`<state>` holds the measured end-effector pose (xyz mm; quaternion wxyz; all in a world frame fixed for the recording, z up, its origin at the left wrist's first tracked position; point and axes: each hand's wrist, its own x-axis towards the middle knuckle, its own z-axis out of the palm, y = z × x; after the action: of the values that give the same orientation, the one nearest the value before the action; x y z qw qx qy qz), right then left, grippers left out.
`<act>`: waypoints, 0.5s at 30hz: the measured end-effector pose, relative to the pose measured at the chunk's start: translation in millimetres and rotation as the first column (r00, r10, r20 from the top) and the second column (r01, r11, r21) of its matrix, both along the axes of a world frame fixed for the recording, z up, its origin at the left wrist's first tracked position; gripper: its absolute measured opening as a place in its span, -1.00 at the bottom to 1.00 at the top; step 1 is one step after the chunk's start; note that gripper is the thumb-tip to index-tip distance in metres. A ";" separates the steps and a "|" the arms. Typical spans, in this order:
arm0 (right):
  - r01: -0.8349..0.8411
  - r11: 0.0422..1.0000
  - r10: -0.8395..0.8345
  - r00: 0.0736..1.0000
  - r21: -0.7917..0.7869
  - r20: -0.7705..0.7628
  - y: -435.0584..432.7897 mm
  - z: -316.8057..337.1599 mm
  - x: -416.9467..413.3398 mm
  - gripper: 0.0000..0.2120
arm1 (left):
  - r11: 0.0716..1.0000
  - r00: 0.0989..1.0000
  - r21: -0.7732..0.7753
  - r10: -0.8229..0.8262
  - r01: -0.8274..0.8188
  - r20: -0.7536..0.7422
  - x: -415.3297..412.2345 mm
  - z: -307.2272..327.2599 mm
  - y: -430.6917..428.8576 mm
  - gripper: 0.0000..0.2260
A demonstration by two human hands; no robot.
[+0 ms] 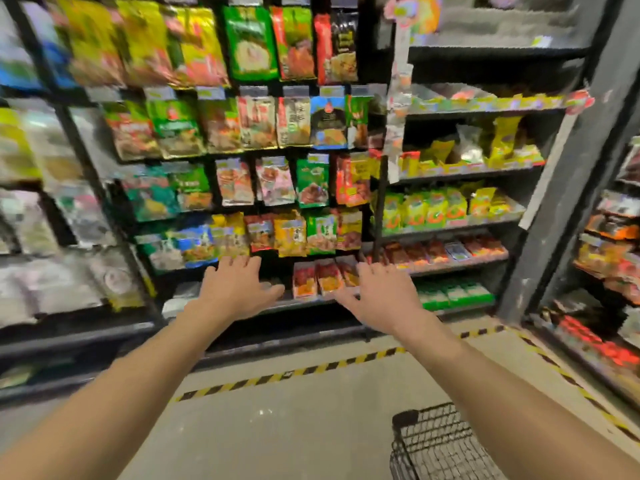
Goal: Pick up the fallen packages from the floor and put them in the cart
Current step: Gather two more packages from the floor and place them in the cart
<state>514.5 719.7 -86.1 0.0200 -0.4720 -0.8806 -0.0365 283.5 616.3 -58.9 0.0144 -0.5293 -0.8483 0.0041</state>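
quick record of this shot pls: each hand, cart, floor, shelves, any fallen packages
left hand: open, fingers spread, holding nothing, stretched toward the shelves
right hand: open, fingers spread, holding nothing
cart: black mesh, lower right, under the right forearm; no package visible inside
floor: grey, with striped tape along the shelf base
shelves: stocked with snack packets; left side blurred
fallen packages: none visible on the floor

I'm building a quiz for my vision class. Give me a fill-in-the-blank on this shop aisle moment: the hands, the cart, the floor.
The left hand and the right hand are both ____, holding nothing.
The black wire cart stands under the ____ forearm.
The floor tape is striped yellow and ____.
Missing words: open; right; black.
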 end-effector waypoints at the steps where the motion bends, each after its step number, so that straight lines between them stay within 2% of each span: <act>1: -0.045 0.999 0.045 0.999 0.000 -0.013 -10.7 -1.7 -20.2 -0.15 | 0.999 0.999 0.008 0.048 -0.048 -0.003 -13.6 0.6 -21.3 -0.14; 8: -0.361 0.932 0.360 0.933 -0.024 -0.017 -86.7 4.9 -153.9 -0.14 | 0.940 0.940 0.026 0.341 -0.341 0.015 -100.0 -1.3 -171.3 -0.14; 15: -0.605 0.796 0.605 0.797 0.018 0.008 -184.6 4.9 -294.5 -0.18 | 0.773 0.773 0.019 0.633 -0.634 0.047 -183.9 -14.9 -314.1 -0.13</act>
<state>220.1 535.1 -81.2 0.0344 -0.1662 -0.9848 -0.0370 99.6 302.3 -73.8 0.0050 -0.2124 -0.9770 -0.0158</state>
